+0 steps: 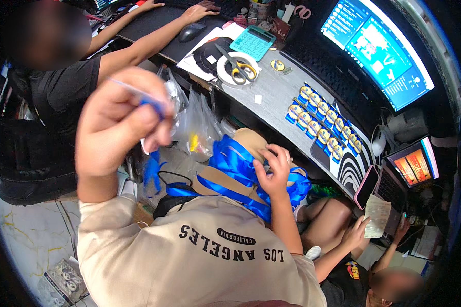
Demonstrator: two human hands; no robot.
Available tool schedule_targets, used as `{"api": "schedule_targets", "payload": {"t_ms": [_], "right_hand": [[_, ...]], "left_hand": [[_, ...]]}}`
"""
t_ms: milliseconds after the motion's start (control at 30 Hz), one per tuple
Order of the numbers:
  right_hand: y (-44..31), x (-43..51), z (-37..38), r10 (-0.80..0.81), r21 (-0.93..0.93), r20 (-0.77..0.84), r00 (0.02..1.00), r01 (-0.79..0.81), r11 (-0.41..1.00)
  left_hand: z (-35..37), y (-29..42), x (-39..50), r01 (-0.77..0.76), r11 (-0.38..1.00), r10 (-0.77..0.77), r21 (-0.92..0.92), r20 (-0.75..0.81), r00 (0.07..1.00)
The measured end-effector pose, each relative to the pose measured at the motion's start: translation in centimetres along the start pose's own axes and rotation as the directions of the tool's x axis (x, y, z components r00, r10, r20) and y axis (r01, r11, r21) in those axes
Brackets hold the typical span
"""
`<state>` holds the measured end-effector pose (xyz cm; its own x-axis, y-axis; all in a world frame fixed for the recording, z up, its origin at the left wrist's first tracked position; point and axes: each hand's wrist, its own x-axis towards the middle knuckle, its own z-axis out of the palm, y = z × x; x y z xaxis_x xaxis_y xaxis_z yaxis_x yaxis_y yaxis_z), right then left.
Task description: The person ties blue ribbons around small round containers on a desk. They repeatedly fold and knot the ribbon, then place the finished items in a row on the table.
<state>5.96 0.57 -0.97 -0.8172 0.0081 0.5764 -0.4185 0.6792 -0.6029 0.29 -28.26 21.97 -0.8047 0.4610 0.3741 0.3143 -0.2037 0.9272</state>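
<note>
My left hand (125,119), raised and blurred by motion, pinches a thin blue strip (152,106) that looks like ribbon; a pale line runs from it across the fingers. Lower down hangs a bunch of blue ribbon (151,172), and I cannot tell whether it joins what I hold. Over my lap, my right hand (277,169) has its fingers apart, the tips against my knee (249,142) beside a heap of glossy blue satin ribbon (230,159). More ribbon loops (297,182) lie under and right of that hand.
Rows of round gold badges with blue ribbons (322,119) lie on the desk (249,101). Near them are scissors (240,73) on a tape roll (224,73), a turquoise calculator (252,42) and a phone (366,187). Co-workers sit on both sides; one holds paper (377,217).
</note>
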Motion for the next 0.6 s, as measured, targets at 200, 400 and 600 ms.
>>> {"api": "schedule_targets", "payload": {"t_ms": [200,400,600], "right_hand": [[1.0,9.1,0.9,-0.082,-0.117,-0.126,0.989,0.068,0.991],[7.2,19.7,2.1,0.175,-0.533,-0.026,0.984,-0.162,0.830],[11.3,24.7,3.3,0.384,-0.768,0.145,0.912,-0.141,0.625]], "left_hand": [[-0.6,-8.4,0.2,0.278,0.926,-0.310,-0.255,-0.098,0.946],[1.6,-16.0,-0.9,0.466,0.855,-0.484,-0.228,-0.028,0.874],[2.9,-18.8,-0.7,0.493,0.831,-0.523,-0.256,-0.062,0.850]]}}
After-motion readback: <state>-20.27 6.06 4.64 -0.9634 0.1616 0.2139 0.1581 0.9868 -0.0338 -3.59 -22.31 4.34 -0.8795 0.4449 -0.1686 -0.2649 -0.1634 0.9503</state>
